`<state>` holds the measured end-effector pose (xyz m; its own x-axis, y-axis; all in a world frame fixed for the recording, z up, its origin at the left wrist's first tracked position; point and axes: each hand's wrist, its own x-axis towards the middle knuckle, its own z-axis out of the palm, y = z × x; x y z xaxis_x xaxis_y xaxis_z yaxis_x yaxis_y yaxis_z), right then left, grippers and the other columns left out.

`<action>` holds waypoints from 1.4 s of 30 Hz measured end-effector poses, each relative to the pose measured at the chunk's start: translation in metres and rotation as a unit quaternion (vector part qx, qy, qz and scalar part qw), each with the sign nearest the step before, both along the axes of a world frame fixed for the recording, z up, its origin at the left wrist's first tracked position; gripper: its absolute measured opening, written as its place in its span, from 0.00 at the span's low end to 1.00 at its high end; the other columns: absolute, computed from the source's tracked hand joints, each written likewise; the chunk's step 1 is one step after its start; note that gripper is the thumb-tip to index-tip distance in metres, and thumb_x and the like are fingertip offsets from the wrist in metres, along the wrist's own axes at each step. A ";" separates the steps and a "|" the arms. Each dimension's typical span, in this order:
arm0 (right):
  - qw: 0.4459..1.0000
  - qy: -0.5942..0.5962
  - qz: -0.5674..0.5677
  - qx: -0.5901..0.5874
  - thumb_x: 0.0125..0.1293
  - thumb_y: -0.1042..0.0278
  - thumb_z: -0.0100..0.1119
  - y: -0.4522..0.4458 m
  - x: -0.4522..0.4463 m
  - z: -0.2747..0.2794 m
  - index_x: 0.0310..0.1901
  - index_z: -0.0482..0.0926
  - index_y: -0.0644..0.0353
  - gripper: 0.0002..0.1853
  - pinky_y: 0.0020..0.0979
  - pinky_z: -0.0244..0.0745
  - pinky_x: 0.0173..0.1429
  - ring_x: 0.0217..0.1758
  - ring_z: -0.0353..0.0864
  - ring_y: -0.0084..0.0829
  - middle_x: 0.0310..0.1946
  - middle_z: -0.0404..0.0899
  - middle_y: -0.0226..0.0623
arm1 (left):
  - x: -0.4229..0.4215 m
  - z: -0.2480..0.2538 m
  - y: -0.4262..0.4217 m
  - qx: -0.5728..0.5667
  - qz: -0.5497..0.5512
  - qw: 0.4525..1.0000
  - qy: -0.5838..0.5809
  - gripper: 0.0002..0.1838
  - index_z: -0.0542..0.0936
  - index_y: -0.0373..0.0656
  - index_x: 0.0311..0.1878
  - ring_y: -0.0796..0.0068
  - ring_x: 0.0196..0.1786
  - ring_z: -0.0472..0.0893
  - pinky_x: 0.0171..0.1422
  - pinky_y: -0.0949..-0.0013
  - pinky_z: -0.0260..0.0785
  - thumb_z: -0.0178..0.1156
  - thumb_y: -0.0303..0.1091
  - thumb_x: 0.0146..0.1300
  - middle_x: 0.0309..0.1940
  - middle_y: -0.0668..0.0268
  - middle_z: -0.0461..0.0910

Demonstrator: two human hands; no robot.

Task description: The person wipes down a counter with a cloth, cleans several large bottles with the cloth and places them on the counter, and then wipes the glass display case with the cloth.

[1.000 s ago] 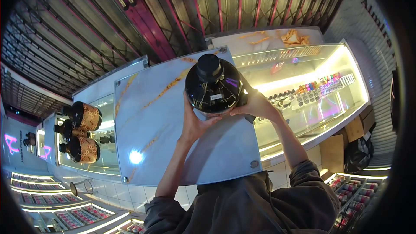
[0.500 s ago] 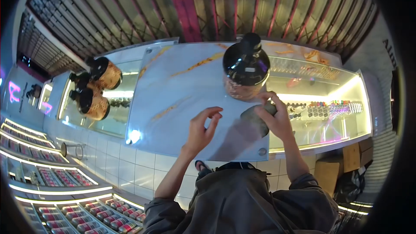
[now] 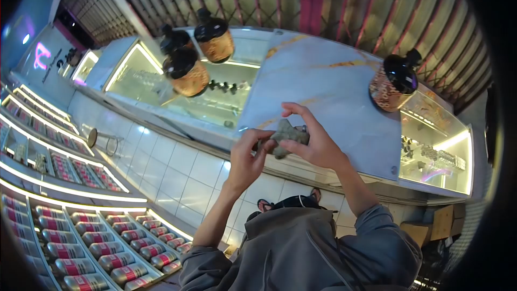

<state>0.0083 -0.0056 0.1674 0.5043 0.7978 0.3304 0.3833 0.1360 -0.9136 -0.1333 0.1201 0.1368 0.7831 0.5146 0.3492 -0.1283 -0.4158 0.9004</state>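
Note:
A crumpled grey-green cloth [image 3: 290,132] is bunched between my two hands, in front of the marble-patterned counter top [image 3: 334,108]. My right hand [image 3: 318,143] grips the cloth's right side with the thumb over it, and its index finger sticks out. At the cloth's left side, the fingers of my left hand [image 3: 249,156] are pinched on its edge. A large black bottle with a patterned lower part [image 3: 397,82] stands upright on the counter's right end, apart from both hands.
More large dark bottles [image 3: 186,73] stand on the lit glass showcase [image 3: 223,102] to the left. Another lit showcase [image 3: 436,145] adjoins on the right. Lower left, slanted shelves hold rows of small silver-and-pink bottles [image 3: 105,248]. A folding metal shutter [image 3: 355,11] runs behind.
My view has turned left. The cloth has come up off the counter beside the black bottle, and my left hand, earlier empty, now grips it too.

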 end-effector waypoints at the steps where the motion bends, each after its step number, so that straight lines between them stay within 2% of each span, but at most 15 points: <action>1: 1.000 -0.005 -0.021 0.007 0.64 0.68 0.67 0.014 -0.011 -0.001 0.57 0.79 0.61 0.20 0.27 0.71 0.49 0.43 0.75 0.26 0.43 0.81 0.32 | -0.013 0.001 0.012 0.036 0.033 0.999 -0.013 0.14 0.83 0.39 0.52 0.67 0.41 0.80 0.47 0.69 0.72 0.63 0.19 0.62 0.39 0.61 0.82; 2: 1.000 -0.005 -0.014 0.008 0.64 0.68 0.67 0.029 -0.020 0.000 0.57 0.79 0.61 0.20 0.27 0.71 0.49 0.43 0.75 0.26 0.43 0.81 0.32 | -0.025 0.001 0.025 0.037 0.040 0.998 -0.013 0.14 0.83 0.39 0.52 0.67 0.41 0.80 0.47 0.69 0.72 0.63 0.19 0.62 0.39 0.61 0.82; 6: 0.966 0.093 0.116 -0.213 0.62 0.69 0.67 0.072 -0.041 0.007 0.54 0.80 0.63 0.18 0.24 0.68 0.49 0.42 0.72 0.23 0.42 0.80 0.32 | -0.059 -0.005 0.065 0.118 0.110 0.982 -0.101 0.15 0.84 0.40 0.50 0.67 0.40 0.79 0.45 0.71 0.71 0.64 0.17 0.59 0.37 0.61 0.81; 12: 0.982 0.017 0.091 -0.165 0.66 0.65 0.67 0.138 -0.061 -0.005 0.55 0.79 0.65 0.19 0.25 0.71 0.47 0.41 0.75 0.22 0.40 0.83 0.31 | -0.080 -0.018 0.129 0.120 0.157 0.975 -0.100 0.17 0.81 0.40 0.54 0.70 0.43 0.78 0.48 0.71 0.71 0.64 0.19 0.61 0.44 0.61 0.81; 14: 0.982 0.066 0.079 -0.157 0.67 0.65 0.67 0.162 -0.064 -0.010 0.55 0.79 0.66 0.19 0.24 0.71 0.46 0.41 0.75 0.21 0.40 0.83 0.30 | -0.084 -0.015 0.154 -0.065 0.112 0.991 -0.037 0.19 0.80 0.40 0.57 0.70 0.46 0.78 0.49 0.71 0.71 0.64 0.20 0.62 0.46 0.60 0.81; 16: 0.980 0.118 0.064 -0.150 0.67 0.65 0.66 0.184 -0.066 -0.018 0.54 0.79 0.66 0.18 0.23 0.71 0.45 0.41 0.75 0.20 0.40 0.83 0.30 | -0.087 -0.015 0.181 -0.249 0.061 0.966 0.028 0.21 0.78 0.41 0.61 0.70 0.48 0.79 0.51 0.70 0.71 0.64 0.20 0.63 0.48 0.60 0.80; 21: 0.973 0.203 -0.108 -0.021 0.70 0.64 0.63 0.243 -0.059 -0.055 0.54 0.79 0.67 0.17 0.22 0.70 0.45 0.41 0.74 0.19 0.41 0.82 0.29 | -0.078 -0.046 0.270 -0.110 0.049 0.992 0.030 0.32 0.68 0.38 0.70 0.67 0.57 0.76 0.60 0.66 0.69 0.69 0.27 0.63 0.57 0.55 0.76; 22: 0.964 0.224 -0.141 0.025 0.71 0.62 0.60 0.255 -0.056 -0.047 0.55 0.78 0.67 0.18 0.22 0.71 0.46 0.42 0.75 0.20 0.43 0.82 0.30 | -0.076 -0.055 0.288 -0.110 0.042 0.992 0.035 0.32 0.68 0.38 0.70 0.67 0.57 0.76 0.60 0.66 0.69 0.69 0.27 0.63 0.57 0.55 0.76; 26: 0.904 0.292 -0.258 0.177 0.76 0.59 0.55 0.304 -0.036 0.017 0.60 0.76 0.64 0.20 0.22 0.73 0.52 0.47 0.79 0.22 0.49 0.82 0.34 | -0.049 -0.090 0.365 0.021 0.158 0.987 0.031 0.52 0.55 0.35 0.76 0.58 0.67 0.71 0.70 0.62 0.64 0.78 0.34 0.54 0.68 0.48 0.65; 29: 0.895 0.287 -0.233 0.249 0.77 0.58 0.55 0.339 -0.001 0.031 0.62 0.75 0.63 0.21 0.24 0.74 0.57 0.52 0.80 0.24 0.52 0.82 0.36 | -0.026 -0.106 0.397 0.046 0.113 0.993 0.000 0.61 0.49 0.34 0.77 0.55 0.70 0.67 0.74 0.60 0.60 0.81 0.36 0.48 0.71 0.46 0.60; 31: 0.919 0.212 -0.216 0.254 0.78 0.57 0.53 0.367 0.016 0.037 0.62 0.76 0.62 0.20 0.24 0.73 0.59 0.54 0.80 0.23 0.53 0.83 0.34 | -0.009 -0.110 0.407 0.070 0.072 0.994 -0.038 0.69 0.43 0.34 0.79 0.52 0.73 0.63 0.77 0.58 0.56 0.84 0.37 0.42 0.74 0.44 0.56; 33: 0.966 -0.023 -0.189 0.174 0.78 0.59 0.52 0.397 0.012 0.051 0.61 0.79 0.61 0.18 0.25 0.73 0.59 0.54 0.80 0.25 0.54 0.83 0.33 | -0.002 -0.112 0.414 0.064 0.058 0.995 -0.045 0.70 0.42 0.34 0.79 0.51 0.74 0.63 0.78 0.58 0.56 0.85 0.37 0.41 0.74 0.44 0.55; 34: 0.982 -0.036 -0.163 0.087 0.78 0.62 0.52 0.416 0.042 0.024 0.59 0.81 0.60 0.17 0.24 0.72 0.60 0.54 0.80 0.25 0.53 0.84 0.32 | -0.002 -0.114 0.416 0.059 0.051 0.996 -0.049 0.71 0.42 0.34 0.79 0.50 0.74 0.63 0.78 0.58 0.55 0.85 0.37 0.40 0.74 0.44 0.55; 36: 0.996 0.019 0.041 -0.083 0.77 0.63 0.50 0.421 0.042 0.011 0.59 0.81 0.61 0.17 0.24 0.71 0.59 0.52 0.79 0.24 0.52 0.85 0.31 | 0.001 -0.117 0.419 0.048 0.032 0.997 -0.058 0.74 0.40 0.34 0.79 0.48 0.75 0.62 0.79 0.58 0.54 0.86 0.36 0.38 0.75 0.44 0.54; 42: 0.994 -0.017 -0.019 -0.102 0.77 0.64 0.47 0.432 0.054 -0.013 0.59 0.80 0.63 0.18 0.23 0.70 0.57 0.50 0.78 0.22 0.50 0.85 0.33 | 0.004 -0.114 0.422 -0.020 0.016 0.998 -0.057 0.73 0.43 0.29 0.78 0.48 0.75 0.61 0.79 0.57 0.54 0.86 0.39 0.36 0.74 0.43 0.54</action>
<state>0.0622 0.4264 0.1545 0.5260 0.8311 0.1806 0.4162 -0.0664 -0.9068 -0.1297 0.5420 0.0225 0.7227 0.5542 0.4130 -0.2178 -0.3846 0.8970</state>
